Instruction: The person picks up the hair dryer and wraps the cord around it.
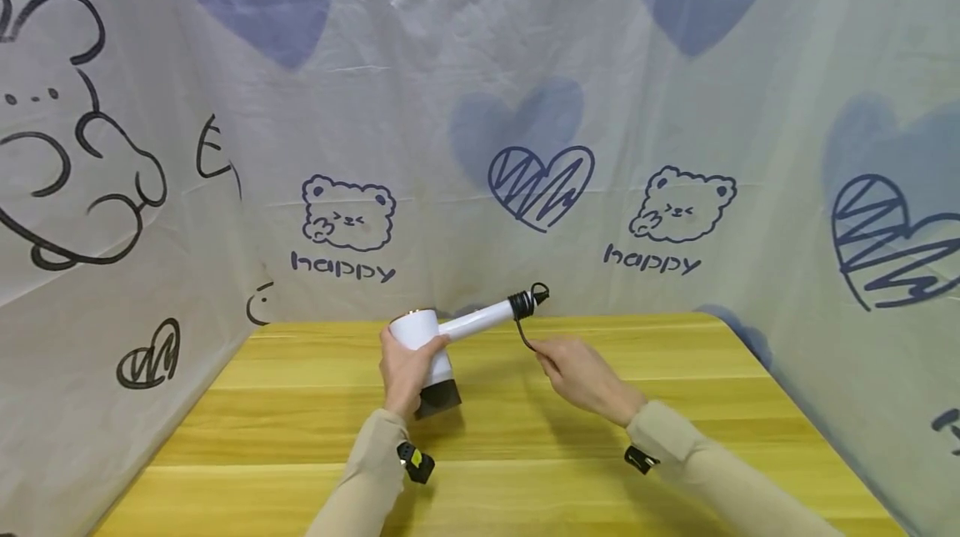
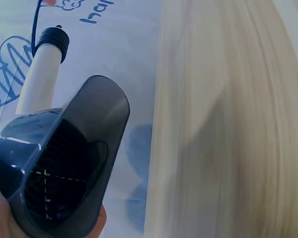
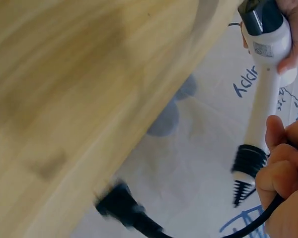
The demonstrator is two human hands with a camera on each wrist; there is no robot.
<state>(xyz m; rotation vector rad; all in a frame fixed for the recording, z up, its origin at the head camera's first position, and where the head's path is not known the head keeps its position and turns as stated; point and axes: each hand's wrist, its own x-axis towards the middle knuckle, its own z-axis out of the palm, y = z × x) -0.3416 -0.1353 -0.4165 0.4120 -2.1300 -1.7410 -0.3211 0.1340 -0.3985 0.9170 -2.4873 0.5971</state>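
A white hair dryer (image 1: pixel 477 322) is held up over the table, its handle slanting up to the right. My left hand (image 1: pixel 405 366) grips its head, thumb across the front. The dark translucent nozzle (image 2: pixel 107 106) fits on the dryer's outlet and points down in the head view. Around the handle's end several turns of black cord (image 1: pixel 521 304) are wound. A free length runs from there to my right hand (image 1: pixel 581 374), whose curled fingers and thumb pinch it. Past that hand, in the right wrist view, the cord's blurred black plug (image 3: pixel 120 202) hangs loose.
The wooden table (image 1: pixel 300 420) lies beneath both hands. Behind it and along the sides hangs a white cloth (image 1: pixel 435 120) printed with hearts and bears. Each wrist wears a small black device (image 1: pixel 416 463).
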